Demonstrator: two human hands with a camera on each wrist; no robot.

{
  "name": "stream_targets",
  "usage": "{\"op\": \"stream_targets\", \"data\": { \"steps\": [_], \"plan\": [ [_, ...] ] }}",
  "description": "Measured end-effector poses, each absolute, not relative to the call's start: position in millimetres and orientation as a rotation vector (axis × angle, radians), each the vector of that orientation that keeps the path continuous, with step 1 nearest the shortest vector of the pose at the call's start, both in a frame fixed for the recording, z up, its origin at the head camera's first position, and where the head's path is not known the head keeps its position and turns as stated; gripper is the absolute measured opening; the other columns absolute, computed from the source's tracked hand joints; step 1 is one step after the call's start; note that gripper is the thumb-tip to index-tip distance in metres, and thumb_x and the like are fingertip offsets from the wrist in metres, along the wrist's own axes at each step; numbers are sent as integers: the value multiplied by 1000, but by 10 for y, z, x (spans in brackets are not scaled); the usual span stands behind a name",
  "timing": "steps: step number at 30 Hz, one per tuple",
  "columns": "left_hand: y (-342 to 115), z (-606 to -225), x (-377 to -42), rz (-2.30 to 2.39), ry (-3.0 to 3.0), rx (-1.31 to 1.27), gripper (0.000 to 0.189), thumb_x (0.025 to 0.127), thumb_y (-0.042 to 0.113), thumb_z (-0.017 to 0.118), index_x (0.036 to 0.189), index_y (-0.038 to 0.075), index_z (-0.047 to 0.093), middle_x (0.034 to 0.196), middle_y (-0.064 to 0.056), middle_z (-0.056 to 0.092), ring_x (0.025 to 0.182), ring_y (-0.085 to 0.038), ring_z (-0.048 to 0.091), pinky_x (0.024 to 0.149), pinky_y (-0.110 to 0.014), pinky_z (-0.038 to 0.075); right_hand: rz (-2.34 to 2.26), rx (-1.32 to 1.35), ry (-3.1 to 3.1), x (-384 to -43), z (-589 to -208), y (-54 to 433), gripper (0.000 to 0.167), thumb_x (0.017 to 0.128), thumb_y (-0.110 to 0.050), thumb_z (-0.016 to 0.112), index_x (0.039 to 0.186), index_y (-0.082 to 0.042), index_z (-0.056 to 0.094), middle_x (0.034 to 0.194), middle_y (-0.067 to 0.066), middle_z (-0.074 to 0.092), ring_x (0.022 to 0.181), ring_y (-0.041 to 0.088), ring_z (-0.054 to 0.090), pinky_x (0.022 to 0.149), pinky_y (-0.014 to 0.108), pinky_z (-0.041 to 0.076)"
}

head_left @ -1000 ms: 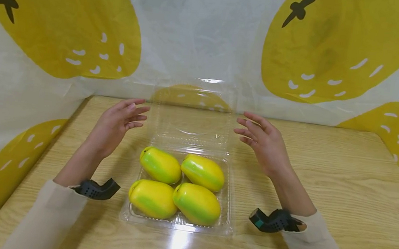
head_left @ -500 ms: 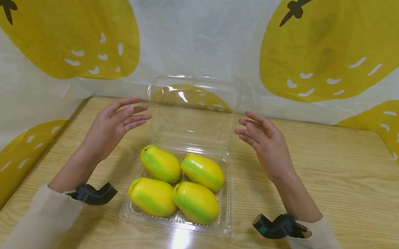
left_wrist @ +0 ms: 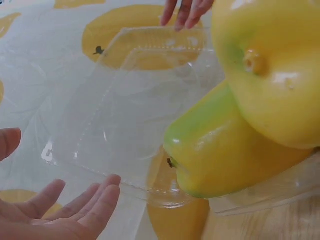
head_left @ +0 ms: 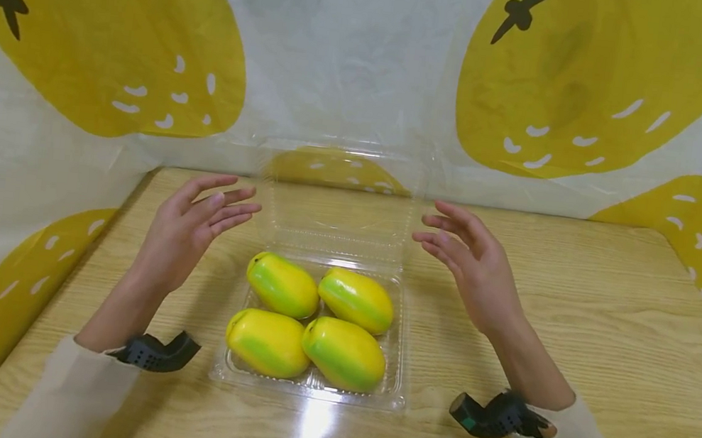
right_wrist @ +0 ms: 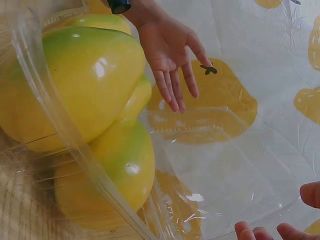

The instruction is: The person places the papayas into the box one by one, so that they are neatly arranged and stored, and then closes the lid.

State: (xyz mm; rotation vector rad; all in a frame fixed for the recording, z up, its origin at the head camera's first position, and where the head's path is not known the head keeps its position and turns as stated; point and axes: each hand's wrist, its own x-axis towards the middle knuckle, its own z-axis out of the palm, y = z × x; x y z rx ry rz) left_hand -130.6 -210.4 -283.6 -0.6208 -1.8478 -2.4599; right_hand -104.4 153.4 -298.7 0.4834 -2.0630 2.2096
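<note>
A clear plastic clamshell box stands with its base (head_left: 394,388) on the table and its lid (head_left: 339,207) raised at the back. Several oblong yellow-green fruits (head_left: 280,284), like mangoes or papayas, lie in the base in two rows. My left hand (head_left: 185,230) is beside the lid's left edge, fingers spread and loosely extended toward it. On the opposite side, my right hand (head_left: 477,268) has its fingers extended toward the lid's right edge. Both hands' fingertips are very near the lid; whether they touch it I cannot tell. Neither hand grips anything.
The wooden table (head_left: 571,328) carries the box near its middle. A white cloth (head_left: 355,55) with printed yellow fruit shapes hangs close behind the lid and along the sides. Black wrist devices (head_left: 160,352) sit on both forearms.
Both hands have drawn slightly outward and back toward me. The lid's reflections and outline have shifted, and it looks a little wider. The fruits have stayed in their places.
</note>
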Motion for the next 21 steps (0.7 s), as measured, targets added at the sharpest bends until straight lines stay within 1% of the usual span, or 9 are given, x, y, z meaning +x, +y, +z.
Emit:
{"op": "stream_targets", "data": {
  "steps": [7,12,16,21],
  "plan": [
    [-2119,-2883,-1243,-2458,-1767,-686,29,100,3,43,127,-7,48,125,-38,47,112,-45,56,99,-45,43,2191,521,-2057,-975,-2998,1523,40,100,-11,50,139,-2,43,122,20,50,109,30,59,97,33,45],
    [-2136,-2918,-1180,-2428,-1763,-762,31,100,2,41,130,-7,45,128,-35,47,114,-44,54,101,-45,40,2208,565,-1990,-899,-3035,1515,39,99,-4,47,138,0,44,122,22,51,110,32,58,97,35,45],
    [-2130,-2944,-1099,-2381,-1767,-778,33,100,0,40,131,-10,42,129,-37,47,114,-45,54,101,-45,40,2224,637,-1927,-859,-3072,1520,39,99,2,45,138,2,43,122,24,51,110,36,57,98,36,44],
    [-2117,-2971,-1023,-2366,-1756,-799,34,99,-2,39,132,-12,39,130,-37,46,116,-44,53,102,-44,40,2202,684,-1910,-820,-3102,1521,38,98,5,44,136,3,46,122,21,52,111,35,57,99,36,43]
  ]
}}
